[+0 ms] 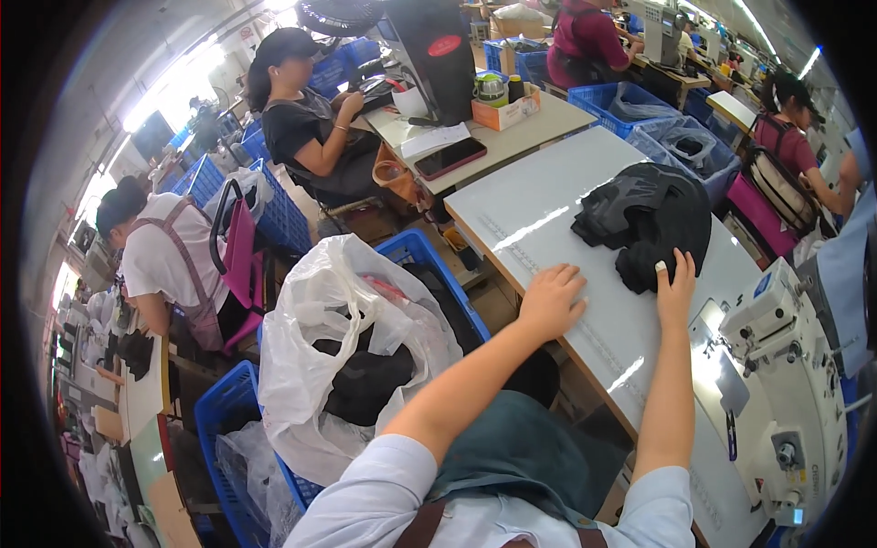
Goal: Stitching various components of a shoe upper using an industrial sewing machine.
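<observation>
A heap of black cloth pieces [653,215] lies on the white table [525,196], some with a dark grey sheen on top. My right hand [677,285] rests at the near edge of this heap, its fingers stretched out against the cloth. One of its fingertips has a white wrap. My left hand [551,303] is over the table's left edge, fingers spread, with nothing in it, apart from the heap. Below and left of that hand, a white plastic bag [301,320] in a blue crate holds more black cloth [370,388].
An industrial sewing machine [776,365] stands at the table's right. Small scissors or snips [732,435] lie beside it. Another blue crate [219,402] is at lower left. A neighbouring table [548,123] carries a phone [450,158]. Several people sit working around me.
</observation>
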